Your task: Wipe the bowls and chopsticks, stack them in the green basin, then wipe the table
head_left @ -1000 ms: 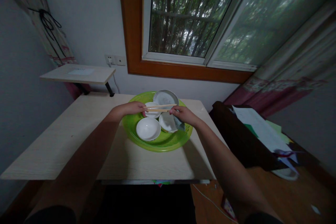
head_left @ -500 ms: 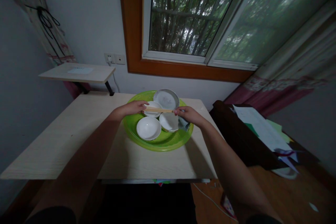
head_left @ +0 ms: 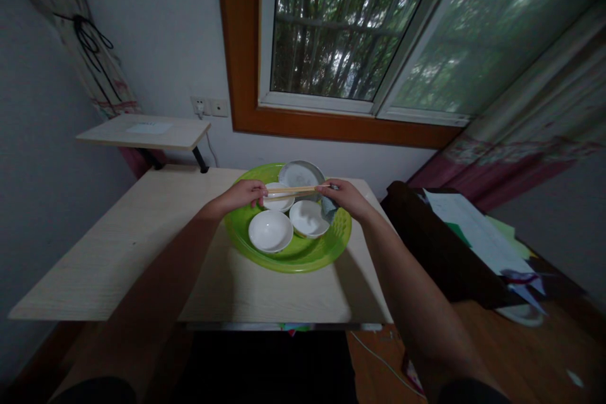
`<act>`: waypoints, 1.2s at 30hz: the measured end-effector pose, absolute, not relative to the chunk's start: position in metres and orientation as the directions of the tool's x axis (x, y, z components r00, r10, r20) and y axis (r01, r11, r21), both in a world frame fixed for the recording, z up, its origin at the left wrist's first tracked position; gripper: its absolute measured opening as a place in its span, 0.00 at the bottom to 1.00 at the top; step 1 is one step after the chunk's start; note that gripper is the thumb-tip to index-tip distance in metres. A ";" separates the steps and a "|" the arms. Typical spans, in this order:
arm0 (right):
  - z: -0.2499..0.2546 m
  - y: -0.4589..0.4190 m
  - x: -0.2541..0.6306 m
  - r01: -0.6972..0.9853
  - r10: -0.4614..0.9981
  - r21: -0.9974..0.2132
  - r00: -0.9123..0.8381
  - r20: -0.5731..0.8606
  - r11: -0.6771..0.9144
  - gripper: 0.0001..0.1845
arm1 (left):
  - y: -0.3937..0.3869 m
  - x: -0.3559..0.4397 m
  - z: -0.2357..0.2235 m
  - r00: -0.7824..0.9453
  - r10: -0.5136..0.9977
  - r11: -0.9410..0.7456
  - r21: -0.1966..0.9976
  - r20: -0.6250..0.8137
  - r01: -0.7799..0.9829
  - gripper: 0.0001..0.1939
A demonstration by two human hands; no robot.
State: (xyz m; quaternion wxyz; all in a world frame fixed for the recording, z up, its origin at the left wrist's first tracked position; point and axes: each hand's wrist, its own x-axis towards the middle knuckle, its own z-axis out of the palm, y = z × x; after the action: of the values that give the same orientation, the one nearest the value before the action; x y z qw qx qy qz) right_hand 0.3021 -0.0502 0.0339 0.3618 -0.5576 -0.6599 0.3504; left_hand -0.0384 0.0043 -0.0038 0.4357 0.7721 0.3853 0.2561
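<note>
Light wooden chopsticks (head_left: 294,190) stretch level between my two hands, above the bowls. My left hand (head_left: 249,193) is closed on their left end. Closed on the other end is my right hand (head_left: 344,196), with a grey cloth (head_left: 328,209) hanging beneath its fingers. Below lies a round green basin (head_left: 293,263). It holds a white bowl (head_left: 271,231) at the front left, another white bowl (head_left: 308,218) on the right, a third white bowl (head_left: 279,201) partly hidden behind the chopsticks, and a larger grey-white dish (head_left: 300,175) at the back.
The basin rests on a pale wooden desk (head_left: 118,227). A small raised shelf (head_left: 142,131) with a paper on it stands at the back left. On the right is a dark brown box-like piece (head_left: 435,246) with papers (head_left: 478,233) on top. A window (head_left: 355,25) is behind.
Both hands have lifted slightly with the chopsticks. The right hand has shifted a little up and to the right, and the cloth moved with it, uncovering more of the right bowl.
</note>
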 end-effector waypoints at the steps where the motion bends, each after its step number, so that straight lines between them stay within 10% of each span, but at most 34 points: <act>1: 0.032 -0.047 0.303 0.485 0.990 -0.863 -0.053 0.130 0.140 0.24 | 0.004 -0.039 -0.004 0.567 0.822 -0.297 0.888 0.051 0.351 0.10; 9: 0.021 -0.032 0.290 0.430 0.867 -0.873 0.317 0.385 0.230 0.28 | 0.003 -0.039 -0.004 0.488 0.871 -0.207 0.941 0.052 0.268 0.10; 19: 0.016 -0.036 0.196 0.579 0.767 -0.515 -0.373 0.522 0.632 0.12 | -0.005 -0.036 0.001 0.494 0.869 -0.185 0.944 0.028 0.272 0.09; 25: 0.014 -0.042 0.199 0.735 0.717 -0.255 -0.419 0.557 0.629 0.12 | -0.006 -0.038 0.002 0.524 0.851 -0.195 0.933 0.009 0.301 0.10; 36: 0.000 -0.025 0.242 0.826 0.879 -0.464 -0.076 0.471 0.321 0.10 | -0.007 -0.044 0.000 0.505 0.858 -0.286 0.905 0.096 0.313 0.13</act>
State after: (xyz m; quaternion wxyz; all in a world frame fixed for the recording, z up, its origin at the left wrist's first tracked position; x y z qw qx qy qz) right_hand 0.2418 -0.0252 0.0001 0.3515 -0.5816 -0.7326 0.0377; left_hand -0.0438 -0.0073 0.0005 0.4488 0.7424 0.3944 0.3033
